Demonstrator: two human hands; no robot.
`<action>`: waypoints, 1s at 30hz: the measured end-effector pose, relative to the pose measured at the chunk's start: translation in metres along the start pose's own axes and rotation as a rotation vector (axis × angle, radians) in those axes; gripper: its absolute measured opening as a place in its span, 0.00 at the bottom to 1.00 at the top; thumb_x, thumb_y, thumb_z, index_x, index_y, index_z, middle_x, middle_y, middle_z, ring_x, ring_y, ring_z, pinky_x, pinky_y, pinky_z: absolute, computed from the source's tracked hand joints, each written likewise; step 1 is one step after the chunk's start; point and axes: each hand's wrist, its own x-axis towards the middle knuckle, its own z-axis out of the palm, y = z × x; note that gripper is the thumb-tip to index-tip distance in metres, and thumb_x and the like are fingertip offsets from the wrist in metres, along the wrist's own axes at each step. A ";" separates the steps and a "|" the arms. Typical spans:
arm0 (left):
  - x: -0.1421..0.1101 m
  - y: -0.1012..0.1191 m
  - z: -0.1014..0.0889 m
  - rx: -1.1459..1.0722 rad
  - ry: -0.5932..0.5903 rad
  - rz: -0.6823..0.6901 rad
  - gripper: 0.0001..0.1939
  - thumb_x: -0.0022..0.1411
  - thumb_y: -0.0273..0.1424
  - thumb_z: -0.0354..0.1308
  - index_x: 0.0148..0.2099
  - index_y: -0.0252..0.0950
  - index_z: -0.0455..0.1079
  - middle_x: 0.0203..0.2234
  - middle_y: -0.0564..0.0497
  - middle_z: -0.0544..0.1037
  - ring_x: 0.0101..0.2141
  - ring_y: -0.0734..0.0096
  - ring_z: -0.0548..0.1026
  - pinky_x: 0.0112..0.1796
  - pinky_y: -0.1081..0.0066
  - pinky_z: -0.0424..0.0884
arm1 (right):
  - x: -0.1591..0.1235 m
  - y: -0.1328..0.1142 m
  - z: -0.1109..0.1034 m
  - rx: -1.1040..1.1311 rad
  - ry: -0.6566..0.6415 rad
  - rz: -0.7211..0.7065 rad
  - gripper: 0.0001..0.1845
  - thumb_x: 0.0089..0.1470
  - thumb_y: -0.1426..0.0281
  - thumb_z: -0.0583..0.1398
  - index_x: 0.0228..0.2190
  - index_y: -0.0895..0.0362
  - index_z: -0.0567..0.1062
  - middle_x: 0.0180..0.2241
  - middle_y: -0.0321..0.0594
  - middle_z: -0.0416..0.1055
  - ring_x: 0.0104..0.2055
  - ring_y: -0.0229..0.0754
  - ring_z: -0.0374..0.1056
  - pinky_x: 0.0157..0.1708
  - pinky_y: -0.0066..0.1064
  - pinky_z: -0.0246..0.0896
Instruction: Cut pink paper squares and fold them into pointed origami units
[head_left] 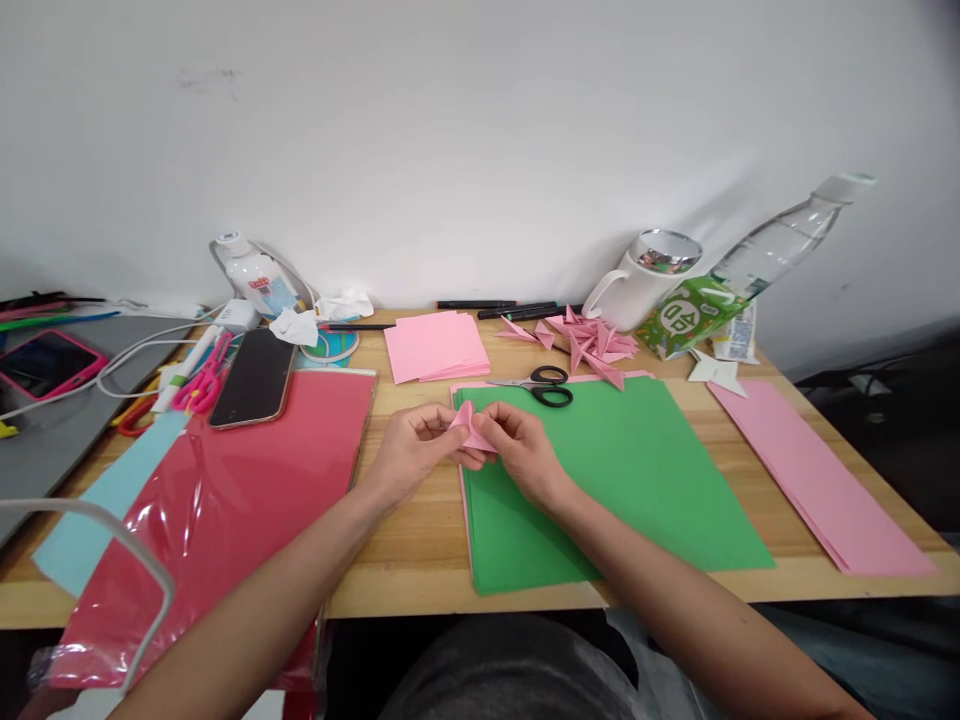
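Observation:
A small piece of pink paper (468,428), partly folded, is pinched between both hands above the left edge of the green paper (645,480). My left hand (416,445) grips it from the left, thumb on top and fingers behind. From the right, my right hand (525,450) holds it between thumb and fingers. Just beyond lie black-handled scissors (551,386) on the green paper. A pile of folded pink paper pieces (596,345) sits behind them, and a stack of pink paper squares (436,347) lies farther back to the left.
Left are red paper in clear plastic (270,500), a phone (253,380), pink scissors (204,378) and a white bottle (259,275). Right are a white mug (637,285), a green packet (690,315), a leaning clear bottle (787,240) and pink paper strips (817,480). Markers (517,309) line the wall.

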 end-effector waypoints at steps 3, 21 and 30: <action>0.002 -0.003 -0.002 -0.018 0.042 0.003 0.14 0.46 0.36 0.70 0.29 0.31 0.72 0.22 0.50 0.79 0.23 0.67 0.79 0.27 0.70 0.77 | 0.002 0.002 -0.002 -0.054 -0.010 -0.006 0.26 0.45 0.46 0.61 0.19 0.55 0.65 0.15 0.29 0.58 0.17 0.32 0.53 0.18 0.27 0.46; 0.003 -0.003 -0.003 -0.065 0.161 -0.026 0.14 0.43 0.34 0.71 0.26 0.29 0.73 0.19 0.50 0.79 0.22 0.68 0.79 0.24 0.73 0.76 | -0.003 0.003 0.003 -0.017 0.052 -0.140 0.19 0.47 0.53 0.64 0.30 0.56 0.68 0.25 0.33 0.66 0.25 0.35 0.62 0.23 0.27 0.59; 0.004 -0.002 -0.006 -0.119 0.016 -0.085 0.17 0.48 0.39 0.69 0.33 0.28 0.77 0.26 0.45 0.81 0.27 0.66 0.80 0.30 0.71 0.78 | 0.001 0.003 -0.004 0.055 0.064 -0.095 0.14 0.44 0.60 0.65 0.29 0.58 0.73 0.26 0.35 0.69 0.25 0.34 0.61 0.23 0.26 0.57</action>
